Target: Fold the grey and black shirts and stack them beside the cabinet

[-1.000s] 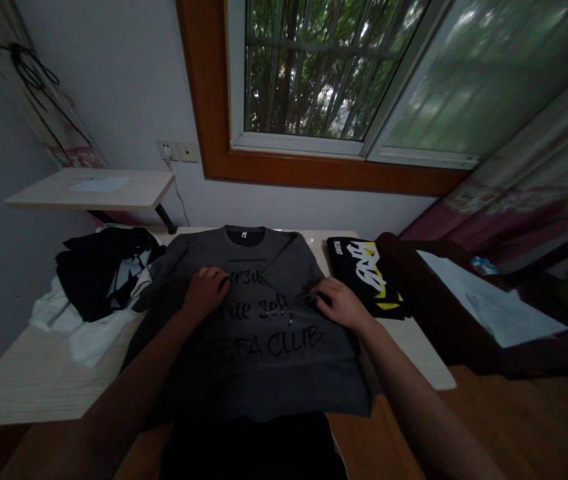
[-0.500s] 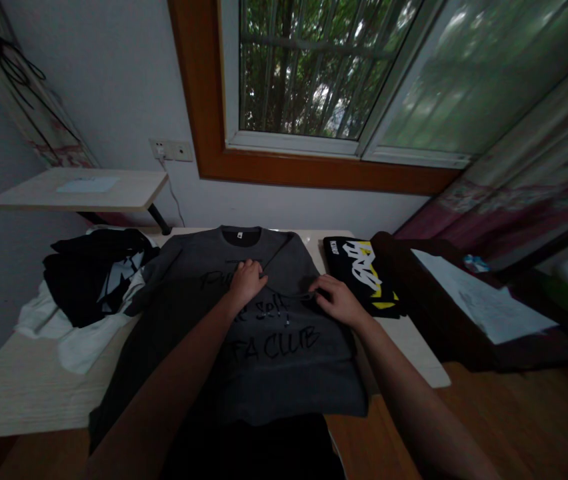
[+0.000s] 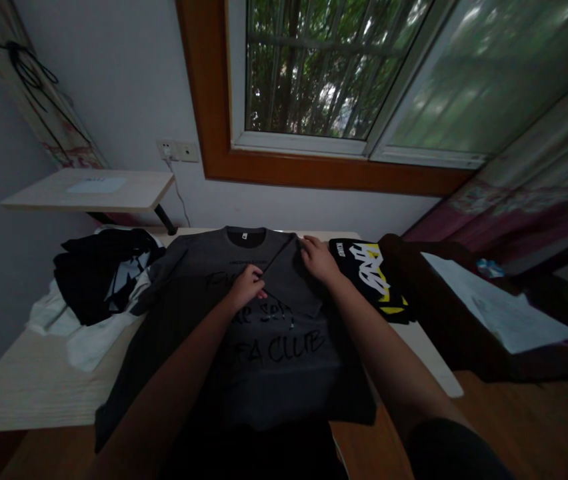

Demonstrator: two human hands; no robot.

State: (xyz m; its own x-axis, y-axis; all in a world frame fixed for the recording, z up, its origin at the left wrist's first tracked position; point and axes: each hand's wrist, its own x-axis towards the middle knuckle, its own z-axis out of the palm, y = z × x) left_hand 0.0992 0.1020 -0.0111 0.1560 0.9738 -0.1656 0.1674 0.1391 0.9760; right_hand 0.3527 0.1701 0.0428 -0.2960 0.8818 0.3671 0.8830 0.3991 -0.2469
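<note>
1. In the head view, we have a dark grey T-shirt [image 3: 279, 377] spread over the worktop [image 3: 39, 387], its collar [image 3: 260, 231] at 12 o'clock and its black lettering [image 3: 277, 350] facing up. The lower part reaches past the near edge at 6 o'clock.
2. Toward 1 o'clock from the shirt's middle, one sleeve [image 3: 291, 283] lies turned in across the chest.
3. Our left hand [image 3: 248, 287], just toward 11 o'clock from the middle, has its thumb and fingertips drawn together, pinching the inner corner of that sleeve.
4. Our right hand [image 3: 319, 260], toward 2 o'clock, rests with bent fingers on the shoulder; we cannot tell whether it grips the cloth.
5. Just beyond the right hand, also toward 2 o'clock, we see a folded black shirt [image 3: 370, 277] with white and yellow print.
6. Toward 10 o'clock, a black garment [image 3: 84, 277] sits bunched on white cloth [image 3: 81, 350], with a small shelf [image 3: 137, 193] above carrying a paper [image 3: 98, 185].
</note>
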